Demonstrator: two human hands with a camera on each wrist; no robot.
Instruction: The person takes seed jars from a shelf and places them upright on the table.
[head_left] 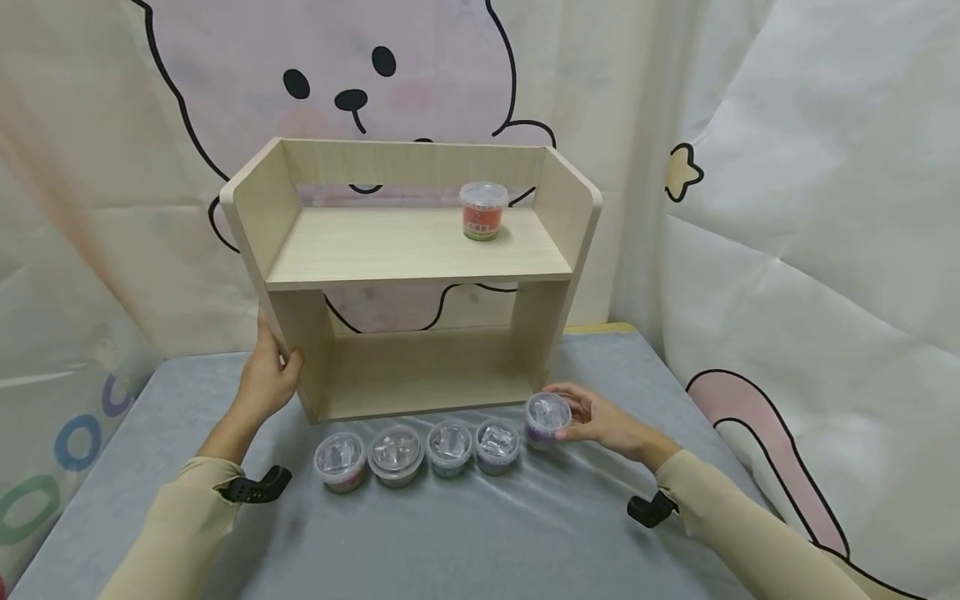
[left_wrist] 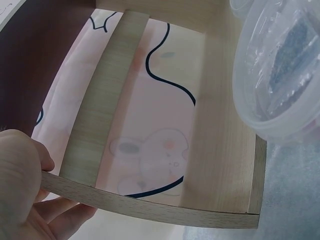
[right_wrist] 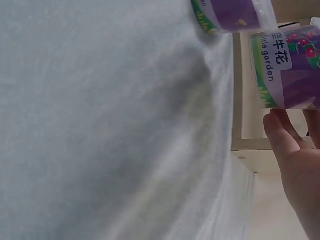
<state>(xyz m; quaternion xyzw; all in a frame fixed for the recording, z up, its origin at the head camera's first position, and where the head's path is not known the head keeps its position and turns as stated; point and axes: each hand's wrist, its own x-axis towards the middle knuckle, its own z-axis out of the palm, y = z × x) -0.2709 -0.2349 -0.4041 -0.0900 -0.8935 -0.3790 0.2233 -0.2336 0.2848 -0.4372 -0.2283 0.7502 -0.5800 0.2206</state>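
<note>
My right hand [head_left: 592, 423] grips a small lidded plastic cup [head_left: 547, 417] by its side, close to the shelf's front right corner. The right wrist view shows this cup's purple label [right_wrist: 300, 75] with printed flowers and the words "little garden". With my left hand [head_left: 266, 375] I hold the left side panel of a two-tier wooden shelf [head_left: 420, 271], the thumb on its front edge. Several similar lidded cups [head_left: 396, 454] stand in a row before the shelf. On the upper board, toward the right, stands a cup with an orange-red label [head_left: 481, 212].
A grey-blue cloth [head_left: 480, 550] covers the table. Behind it hangs a pale curtain [head_left: 622, 92] printed with cartoon figures. The shelf's lower compartment [head_left: 427, 367] has an open back, through which the curtain shows.
</note>
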